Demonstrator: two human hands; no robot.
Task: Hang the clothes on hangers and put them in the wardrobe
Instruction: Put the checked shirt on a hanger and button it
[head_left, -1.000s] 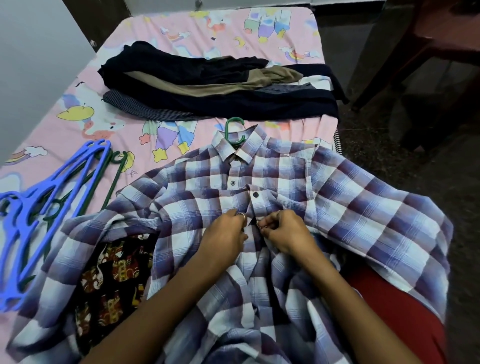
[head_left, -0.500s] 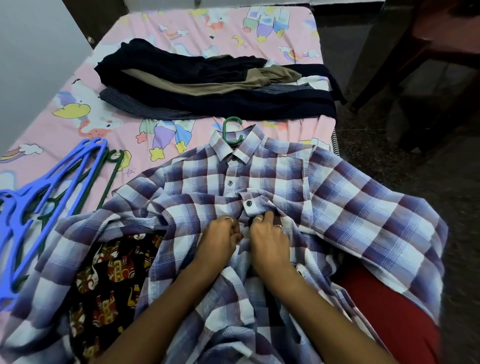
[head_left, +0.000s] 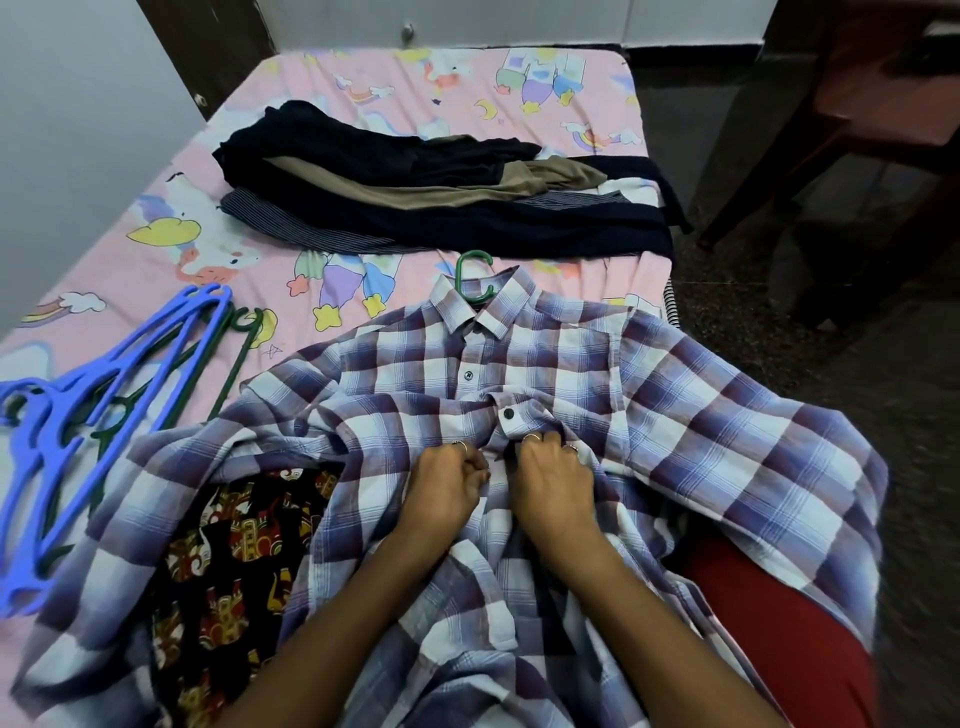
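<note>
A purple and white plaid shirt (head_left: 701, 415) lies spread face up on the pink bed (head_left: 156, 270). A green hanger hook (head_left: 472, 275) sticks out of its collar. My left hand (head_left: 444, 488) and my right hand (head_left: 553, 480) sit side by side on the shirt's front, just below a fastened dark button (head_left: 508, 413). Both pinch the two edges of the button placket with curled fingers. A black patterned garment (head_left: 228, 561) lies under the shirt's left sleeve.
Several blue and green hangers (head_left: 88, 415) lie at the bed's left edge. A pile of dark folded clothes (head_left: 441, 202) sits further back. Dark floor and a red chair (head_left: 883, 104) are to the right. A grey wall runs along the left.
Both hands have slid a little down the shirt's front, from the button now fastened above them to the placket below it. The shirt has shifted slightly.
</note>
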